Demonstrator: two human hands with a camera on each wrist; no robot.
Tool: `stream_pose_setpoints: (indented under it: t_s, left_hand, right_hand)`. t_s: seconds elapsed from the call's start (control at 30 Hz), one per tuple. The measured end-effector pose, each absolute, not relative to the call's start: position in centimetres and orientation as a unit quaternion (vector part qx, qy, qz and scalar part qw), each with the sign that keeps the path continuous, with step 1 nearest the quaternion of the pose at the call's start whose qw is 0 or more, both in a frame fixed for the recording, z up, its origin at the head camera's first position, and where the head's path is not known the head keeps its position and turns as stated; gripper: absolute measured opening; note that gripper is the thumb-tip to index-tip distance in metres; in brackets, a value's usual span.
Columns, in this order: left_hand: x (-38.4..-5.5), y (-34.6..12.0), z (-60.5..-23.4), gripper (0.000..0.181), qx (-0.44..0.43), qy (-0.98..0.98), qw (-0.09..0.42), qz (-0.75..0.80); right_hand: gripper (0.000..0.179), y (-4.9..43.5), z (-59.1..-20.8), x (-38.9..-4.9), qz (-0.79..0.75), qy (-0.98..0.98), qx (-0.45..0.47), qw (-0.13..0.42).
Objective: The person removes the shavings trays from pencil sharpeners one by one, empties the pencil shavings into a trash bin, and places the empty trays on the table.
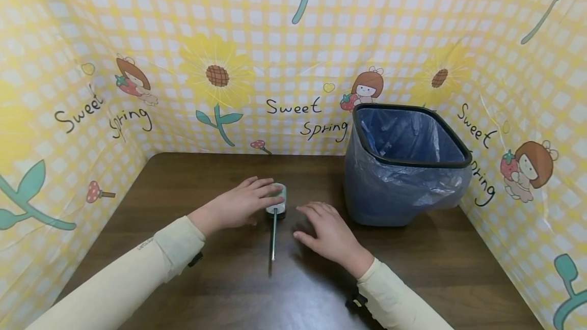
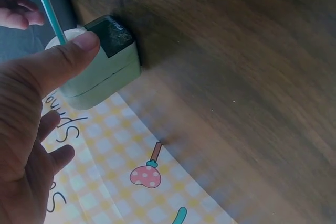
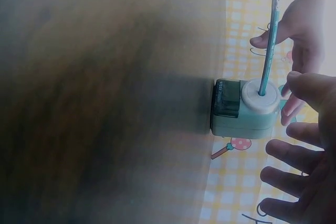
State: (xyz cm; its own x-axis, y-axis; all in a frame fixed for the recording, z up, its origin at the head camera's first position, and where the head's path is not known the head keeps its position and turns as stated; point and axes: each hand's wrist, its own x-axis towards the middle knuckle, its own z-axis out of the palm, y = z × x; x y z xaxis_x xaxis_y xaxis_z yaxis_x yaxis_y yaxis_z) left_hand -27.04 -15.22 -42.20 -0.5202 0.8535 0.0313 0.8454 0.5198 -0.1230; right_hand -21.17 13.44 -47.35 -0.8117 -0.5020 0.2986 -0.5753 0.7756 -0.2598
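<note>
There it stood, the pencil sharpener (image 3: 244, 126), short of the table's (image 1: 220, 279) far edge and about midway between its left and right edges! A tidy little block it was: pale green body, seam line round the side, round white top, dark see-through box (image 3: 227, 98) at one end. And up out of that white top rose a slim green pencil (image 3: 269, 45), pale at its upper end.

The left hand (image 1: 243, 202) was right there, fingers relaxed and grasping nothing, its thumb (image 2: 63, 59) reaching across the white top in the left wrist view; touching or just above, you couldn't tell. The right hand (image 1: 332, 236) waited apart, fingers spread and released.

Now, the views! Both wrist cameras caught the dark box clearly; the head view barely did. But only the head view took in the whole blue bin (image 1: 376, 202), bag-lined and dark-rimmed, at the table's far right corner.
</note>
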Motion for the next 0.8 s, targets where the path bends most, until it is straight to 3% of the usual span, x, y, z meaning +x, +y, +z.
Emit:
stream_pose_setpoints:
  t_s: [0.8]
  left_hand:
    - [-28.5, -13.9, -42.5, 0.074, -0.501, -0.859, 0.055, 0.094]
  right_hand:
    - [0.061, 13.2, -47.2, -20.9, 0.172, -0.937, 0.289, 0.097]
